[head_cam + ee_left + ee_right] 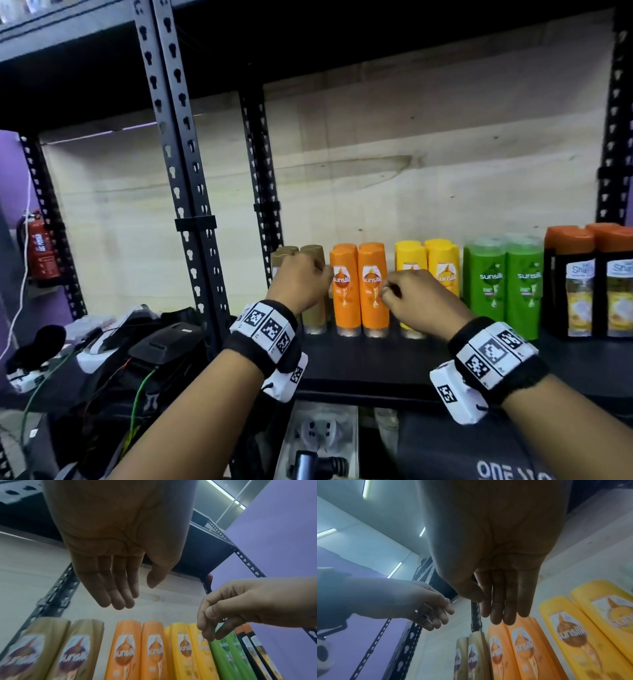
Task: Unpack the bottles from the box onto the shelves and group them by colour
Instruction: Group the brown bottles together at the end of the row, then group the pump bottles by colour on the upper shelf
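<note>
Far to the left a red fire extinguisher (42,248) hangs on the purple wall, and below it bags and cables (137,359) are heaped beside the black metal rack (178,137). On the shelf (359,363) the bottles stand upright on their caps in a tidy row, paired by colour: two beige bottles (313,294) at the left end, then two orange bottles (359,291), two yellow bottles (442,263), two green bottles (503,277) and, at the right end, two black bottles with orange caps (589,284). The left hand (301,277) hovers in front of the beige pair with relaxed fingers, holding nothing; the wrist view shows the palm empty. The right hand (418,298) hangs between the orange and yellow pairs, fingers loosely together, also empty. No box is in view. These look like smooth, stiff plastic bottles, moderately heavy if full, probably a little slippery. Balanced on narrow caps and packed close, they could topple in a row, so I would take one round the middle of the body, thumb in front and fingers behind.
</note>
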`<state>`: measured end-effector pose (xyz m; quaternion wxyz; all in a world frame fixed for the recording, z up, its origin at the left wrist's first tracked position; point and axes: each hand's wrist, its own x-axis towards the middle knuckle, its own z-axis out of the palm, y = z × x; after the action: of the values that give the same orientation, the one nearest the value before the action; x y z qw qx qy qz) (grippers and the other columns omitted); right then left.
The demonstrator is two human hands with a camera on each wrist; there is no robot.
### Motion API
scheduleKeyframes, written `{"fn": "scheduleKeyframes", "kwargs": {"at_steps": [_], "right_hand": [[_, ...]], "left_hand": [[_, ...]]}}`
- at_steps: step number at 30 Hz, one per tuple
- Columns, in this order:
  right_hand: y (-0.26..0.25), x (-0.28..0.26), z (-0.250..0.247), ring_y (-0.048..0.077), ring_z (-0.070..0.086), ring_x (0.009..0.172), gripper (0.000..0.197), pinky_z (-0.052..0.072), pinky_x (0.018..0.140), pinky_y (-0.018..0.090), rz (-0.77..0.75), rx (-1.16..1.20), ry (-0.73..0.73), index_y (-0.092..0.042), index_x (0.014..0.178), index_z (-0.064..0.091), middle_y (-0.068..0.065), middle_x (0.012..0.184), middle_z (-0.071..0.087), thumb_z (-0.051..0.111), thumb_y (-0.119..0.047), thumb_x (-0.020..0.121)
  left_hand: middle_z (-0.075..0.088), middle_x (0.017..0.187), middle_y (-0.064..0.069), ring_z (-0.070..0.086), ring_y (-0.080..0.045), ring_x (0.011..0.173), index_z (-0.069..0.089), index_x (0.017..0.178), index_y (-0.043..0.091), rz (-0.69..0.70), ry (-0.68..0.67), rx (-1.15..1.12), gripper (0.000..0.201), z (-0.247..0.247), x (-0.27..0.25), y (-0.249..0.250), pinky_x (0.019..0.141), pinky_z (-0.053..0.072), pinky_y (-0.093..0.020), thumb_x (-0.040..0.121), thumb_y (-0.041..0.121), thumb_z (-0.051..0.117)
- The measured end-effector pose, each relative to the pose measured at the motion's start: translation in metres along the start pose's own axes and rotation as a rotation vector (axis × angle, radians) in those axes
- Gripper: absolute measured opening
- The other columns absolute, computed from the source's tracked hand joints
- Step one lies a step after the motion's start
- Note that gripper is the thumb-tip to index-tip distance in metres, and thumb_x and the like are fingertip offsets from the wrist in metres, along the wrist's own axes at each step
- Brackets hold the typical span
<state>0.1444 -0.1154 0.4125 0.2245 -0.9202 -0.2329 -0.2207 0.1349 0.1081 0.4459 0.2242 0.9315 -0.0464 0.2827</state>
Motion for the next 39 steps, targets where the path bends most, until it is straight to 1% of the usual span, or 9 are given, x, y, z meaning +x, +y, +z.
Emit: {"fn": "scheduleKeyframes", "kwargs": {"at_steps": [2,6,10,16,23,28,34,36,39], "right_hand": [[0.009,0.023,-0.004,0.016,0.062,0.090,0.024,0.049,0.079,0.032,-0.031,0.006,0.055,-0.018,0.096,0.071,-0.001,0.099,0.070,0.050,-0.029,0.098],[0.027,0.079,-0.019,0.015,0.063,0.096,0.022,0.048,0.081,0.029,-0.096,0.008,0.110,-0.020,0.101,0.073,-0.004,0.102,0.072,0.053,-0.027,0.097],[0.031,0.124,-0.038,0.010,0.062,0.092,0.021,0.052,0.082,0.031,-0.084,0.033,0.126,-0.024,0.099,0.072,-0.009,0.098,0.070,0.052,-0.028,0.095],[0.018,0.204,-0.085,0.010,0.060,0.092,0.019,0.052,0.082,0.032,-0.005,0.071,-0.029,-0.025,0.093,0.071,-0.010,0.096,0.066,0.052,-0.027,0.096],[0.003,0.282,-0.150,0.012,0.064,0.089,0.019,0.054,0.081,0.033,0.059,0.050,-0.168,-0.022,0.088,0.070,-0.011,0.091,0.070,0.052,-0.025,0.092],[-0.010,0.291,-0.182,0.018,0.065,0.095,0.020,0.053,0.084,0.030,0.167,0.121,-0.332,-0.017,0.095,0.071,0.000,0.103,0.071,0.052,-0.026,0.096],[-0.041,0.268,-0.241,0.017,0.065,0.091,0.022,0.056,0.082,0.032,0.183,0.137,-0.471,-0.019,0.092,0.071,-0.002,0.102,0.072,0.049,-0.024,0.094],[-0.054,0.260,-0.265,0.015,0.064,0.091,0.022,0.056,0.082,0.032,0.144,0.132,-0.494,-0.020,0.095,0.071,-0.002,0.104,0.071,0.049,-0.025,0.093],[-0.073,0.252,-0.303,0.015,0.063,0.094,0.021,0.054,0.084,0.031,0.010,0.104,-0.474,-0.022,0.098,0.070,-0.003,0.106,0.070,0.050,-0.027,0.094]], "left_hand": [[0.072,0.087,-0.005,0.068,-0.022,0.081,0.074,0.094,0.014,0.020,0.014,-0.036,0.032,0.001,0.029,0.006,0.076,0.058,-0.036,0.095,0.039,0.055],[0.073,0.102,-0.005,0.067,-0.023,0.094,0.074,0.106,0.017,0.040,0.060,-0.015,0.034,0.005,0.100,0.015,0.085,0.058,-0.039,0.095,0.043,0.055],[0.070,0.105,-0.006,0.066,-0.024,0.094,0.072,0.104,0.020,0.002,0.019,-0.007,0.029,0.001,0.159,0.023,0.085,0.057,-0.035,0.096,0.042,0.054],[0.070,0.105,-0.006,0.066,-0.029,0.095,0.072,0.105,0.019,-0.092,-0.083,0.020,0.028,-0.043,0.230,0.043,0.083,0.057,-0.036,0.096,0.040,0.055],[0.068,0.107,-0.010,0.064,-0.031,0.104,0.066,0.090,0.010,-0.131,-0.207,0.165,0.035,-0.098,0.303,0.066,0.084,0.051,-0.030,0.098,0.041,0.051],[0.064,0.124,-0.014,0.061,-0.035,0.116,0.067,0.118,0.009,-0.191,-0.407,0.267,0.044,-0.120,0.315,0.083,0.095,0.052,-0.036,0.099,0.044,0.048],[0.065,0.123,-0.017,0.061,-0.035,0.112,0.067,0.112,0.006,-0.245,-0.486,0.255,0.045,-0.172,0.288,0.124,0.089,0.052,-0.035,0.101,0.044,0.046],[0.069,0.116,-0.016,0.065,-0.034,0.105,0.069,0.106,0.006,-0.263,-0.490,0.271,0.046,-0.197,0.277,0.144,0.083,0.053,-0.034,0.101,0.044,0.045],[0.067,0.119,-0.019,0.063,-0.036,0.110,0.069,0.111,0.005,-0.313,-0.408,0.241,0.045,-0.238,0.262,0.172,0.089,0.053,-0.036,0.100,0.043,0.048]]}}
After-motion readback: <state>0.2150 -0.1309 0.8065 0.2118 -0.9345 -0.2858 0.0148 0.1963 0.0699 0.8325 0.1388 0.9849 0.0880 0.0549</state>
